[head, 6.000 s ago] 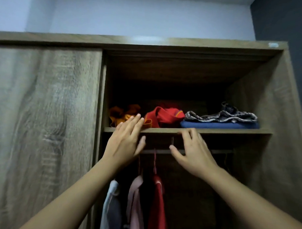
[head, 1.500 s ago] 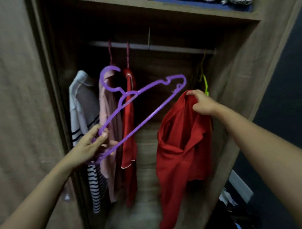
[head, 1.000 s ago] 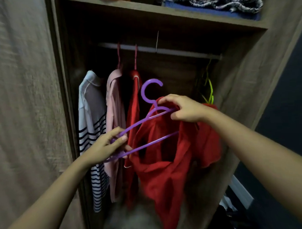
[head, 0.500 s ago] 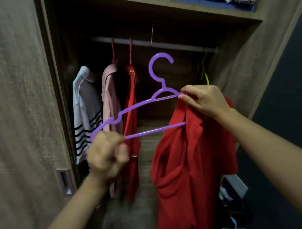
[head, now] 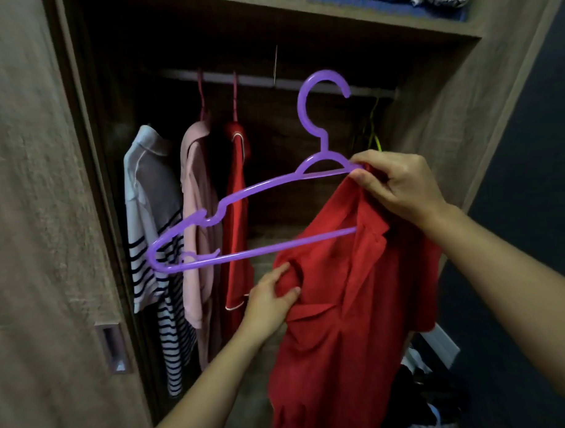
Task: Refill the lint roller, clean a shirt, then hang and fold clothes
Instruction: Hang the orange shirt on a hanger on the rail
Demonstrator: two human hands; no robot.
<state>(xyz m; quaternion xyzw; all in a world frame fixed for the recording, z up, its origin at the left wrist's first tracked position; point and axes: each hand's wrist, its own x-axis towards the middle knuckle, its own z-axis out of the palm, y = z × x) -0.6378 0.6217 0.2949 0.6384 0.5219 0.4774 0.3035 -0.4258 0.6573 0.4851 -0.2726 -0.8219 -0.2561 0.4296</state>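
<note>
red shirt (head: 358, 323) held up before the open wardrobe (head: 437, 106), half on a purple hanger (head: 242, 196)
soft, light, limp, likely to slip off smooth plastic; pinched at the collar against the hanger by fingers of the right hand (head: 402, 184), bunched at the front in curled fingers of the left hand (head: 268, 302); best taken at collar and shoulder seams

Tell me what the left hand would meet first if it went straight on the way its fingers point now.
The red shirt. The left hand points up and to the right, and its fingers pinch a fold of that fabric, so nothing lies between them. Depth beyond the cloth is unclear.
</note>
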